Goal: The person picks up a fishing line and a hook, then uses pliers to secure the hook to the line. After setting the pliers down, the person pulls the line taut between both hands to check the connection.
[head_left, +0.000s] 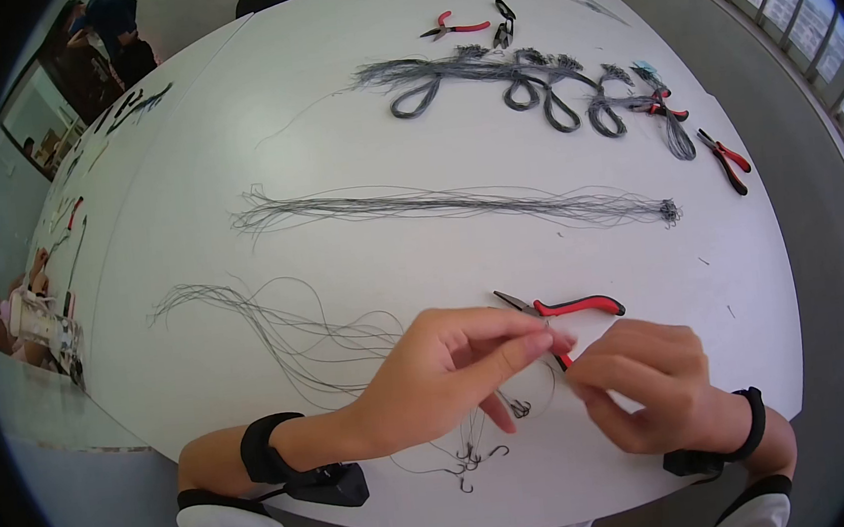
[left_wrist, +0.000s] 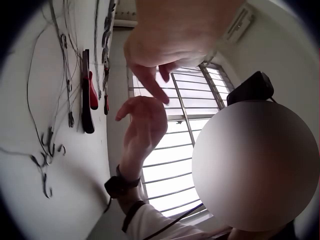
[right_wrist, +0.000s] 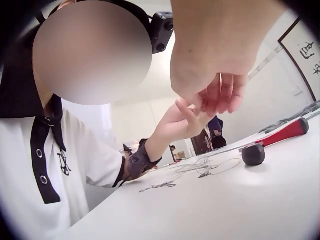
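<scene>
My left hand (head_left: 451, 366) pinches thin fishing line between thumb and forefinger, close to the right hand's fingertips. My right hand (head_left: 648, 379) has its fingers curled and its thumb against the forefinger, at a fine loop of line (head_left: 554, 382) that arcs up between the hands. The line is barely visible at the fingertips. Under the left hand lie several dark fish hooks (head_left: 471, 455) tied to lines, with their loose strands (head_left: 287, 330) trailing to the left. Just beyond the hands, red-and-black pliers (head_left: 581, 305) lie partly hidden behind the fingers.
A long bundle of hooked lines (head_left: 437, 202) stretches across the mid table. Coiled dark bundles (head_left: 515, 70) lie farther back, near more pliers (head_left: 457, 29) and a pair at the right edge (head_left: 726, 162). Another person (head_left: 25, 318) sits at the left, beside the table (head_left: 184, 184).
</scene>
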Available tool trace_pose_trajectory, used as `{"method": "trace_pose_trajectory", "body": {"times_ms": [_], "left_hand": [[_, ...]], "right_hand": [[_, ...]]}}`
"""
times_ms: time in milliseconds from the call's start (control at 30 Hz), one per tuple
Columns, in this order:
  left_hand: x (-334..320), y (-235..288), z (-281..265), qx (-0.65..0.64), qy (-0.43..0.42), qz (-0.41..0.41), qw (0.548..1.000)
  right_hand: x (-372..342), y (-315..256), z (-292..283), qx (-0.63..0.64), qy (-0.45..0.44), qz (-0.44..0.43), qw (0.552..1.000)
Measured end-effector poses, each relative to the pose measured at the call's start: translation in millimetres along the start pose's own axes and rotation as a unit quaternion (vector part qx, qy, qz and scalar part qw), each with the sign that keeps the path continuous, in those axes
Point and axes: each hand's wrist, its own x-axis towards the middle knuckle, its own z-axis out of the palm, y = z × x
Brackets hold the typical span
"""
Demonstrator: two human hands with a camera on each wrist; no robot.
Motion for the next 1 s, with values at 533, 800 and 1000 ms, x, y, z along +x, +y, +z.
{"method": "trace_pose_trajectory", "body": {"times_ms": [533,800,1000], "left_hand": [[0.6,1.5,-4.1,-0.237,-0.033,-0.022,0.971],[-0.3,-9.2,6.2,0.126,0.046,0.049,0.99],[-0.1,-6.9,2.1,0.327,-0.007,0.115,0.938]], "right_hand": [[-5.3,13.3,12.3,-0.057,0.014,0.002,0.998],[-1.1,4.7,12.1,-0.053,0.026,-0.005,0.998],[-4.0,6.7,11.5,-0.053,0.019,-0.01,0.998]]}}
